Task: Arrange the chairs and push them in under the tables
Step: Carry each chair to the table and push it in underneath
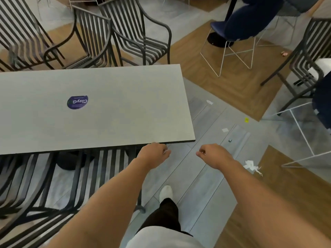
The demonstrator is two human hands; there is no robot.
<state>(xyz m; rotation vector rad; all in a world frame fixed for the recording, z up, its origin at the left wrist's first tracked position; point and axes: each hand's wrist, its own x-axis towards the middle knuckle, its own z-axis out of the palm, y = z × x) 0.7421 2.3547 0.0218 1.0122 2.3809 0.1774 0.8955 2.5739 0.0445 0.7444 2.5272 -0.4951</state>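
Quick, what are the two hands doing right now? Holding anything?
Left hand: fingers curled, holding nothing, just off the table corner.
Right hand: fingers curled, holding nothing, over the floor.

A single head-worn wide-angle view looks steeply down and forward, close above a grey table (107, 111), its near corner, and the floor (206, 176) beside it.
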